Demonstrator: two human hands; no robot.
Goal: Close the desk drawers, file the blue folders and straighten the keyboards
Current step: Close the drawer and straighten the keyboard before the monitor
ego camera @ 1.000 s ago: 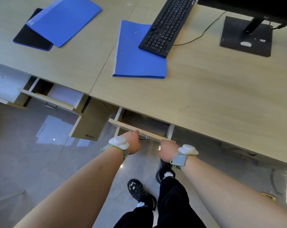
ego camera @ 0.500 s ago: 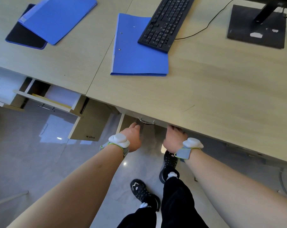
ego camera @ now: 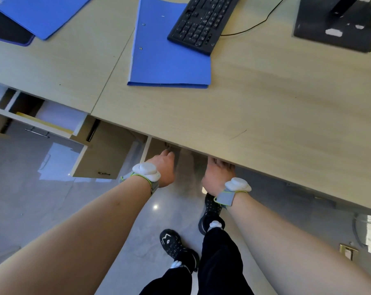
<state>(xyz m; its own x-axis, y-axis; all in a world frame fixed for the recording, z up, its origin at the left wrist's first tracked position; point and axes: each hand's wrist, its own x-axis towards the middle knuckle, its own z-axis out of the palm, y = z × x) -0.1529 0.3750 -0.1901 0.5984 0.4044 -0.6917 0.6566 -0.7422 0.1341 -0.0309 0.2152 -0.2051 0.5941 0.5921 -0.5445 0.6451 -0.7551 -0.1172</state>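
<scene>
reaching under the near edge of the worktop, the left hand and right hand sit at the front of the near drawer, which is pushed in out of sight. both sets of fingers are hidden by the edge (i cannot tell whether spread or curled). at far left another drawer stands open. one blue folder lies beside the black keyboard, touching it; a second folder lies far left.

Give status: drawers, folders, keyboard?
Done: near drawer sits out of sight under the desk.
In hand: left hand and right hand at its front.
Left: far drawer open, two folders unfiled, keyboard crooked.
</scene>
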